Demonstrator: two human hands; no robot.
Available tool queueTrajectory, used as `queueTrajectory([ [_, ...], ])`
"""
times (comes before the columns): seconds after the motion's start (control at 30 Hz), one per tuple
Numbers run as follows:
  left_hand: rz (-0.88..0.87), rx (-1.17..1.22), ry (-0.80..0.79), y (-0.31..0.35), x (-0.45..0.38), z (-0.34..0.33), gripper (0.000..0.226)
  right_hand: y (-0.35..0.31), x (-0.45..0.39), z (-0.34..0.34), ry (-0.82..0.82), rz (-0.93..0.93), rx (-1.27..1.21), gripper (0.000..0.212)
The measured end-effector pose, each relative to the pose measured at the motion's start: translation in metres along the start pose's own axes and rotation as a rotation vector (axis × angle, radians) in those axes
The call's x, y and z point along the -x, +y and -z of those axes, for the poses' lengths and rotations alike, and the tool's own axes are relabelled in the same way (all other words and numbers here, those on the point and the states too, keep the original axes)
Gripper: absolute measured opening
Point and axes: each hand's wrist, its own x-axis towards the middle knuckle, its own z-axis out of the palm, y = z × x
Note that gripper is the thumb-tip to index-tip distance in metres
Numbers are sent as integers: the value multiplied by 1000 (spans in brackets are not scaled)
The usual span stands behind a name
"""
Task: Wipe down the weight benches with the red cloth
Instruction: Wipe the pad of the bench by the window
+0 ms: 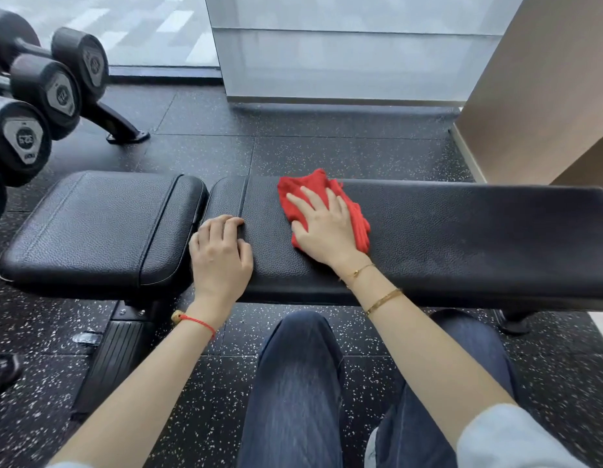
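Our right hand (322, 228) presses flat, fingers straight, on the red cloth (327, 206) atop the black weight bench (462, 238). Our left hand (220, 251) rests beside it, fingers curled, holding nothing. Dumbbell labels (25, 138) left of our hands are unreadable.

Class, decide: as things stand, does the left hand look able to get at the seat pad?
Probably yes. The left hand rests on the long pad right beside the gap, and nothing lies between it and the seat pad.
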Motion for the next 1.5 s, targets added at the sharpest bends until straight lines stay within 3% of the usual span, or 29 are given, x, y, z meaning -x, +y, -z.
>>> queueTrajectory([
  [0.23, 4, -15, -14, 14, -8, -1, 38, 31, 58, 7, 21, 133, -10, 55],
  [0.43, -77, 38, -65, 53, -15, -16, 39, 108, 54, 28, 137, -200, 49, 53],
  [0.57, -129, 85, -94, 83, -15, -24, 39, 119, 29, 34, 145, -379, 31, 53],
  [0.83, -202, 126, -142, 126, -11, -41, 37, 120, 85, 31, 109, -124, 13, 52],
  [1.07, -253, 85, -134, 131, -7, -50, 37, 174, 91, 46, 203, -316, 45, 50],
  [1.23, -245, 79, -126, 133, -6, -50, 35, 182, 43, 56, 152, -462, 8, 52],
  [1.5, -235, 99, -117, 132, -5, -49, 34, 141, 35, 42, 104, -279, 17, 54],
])
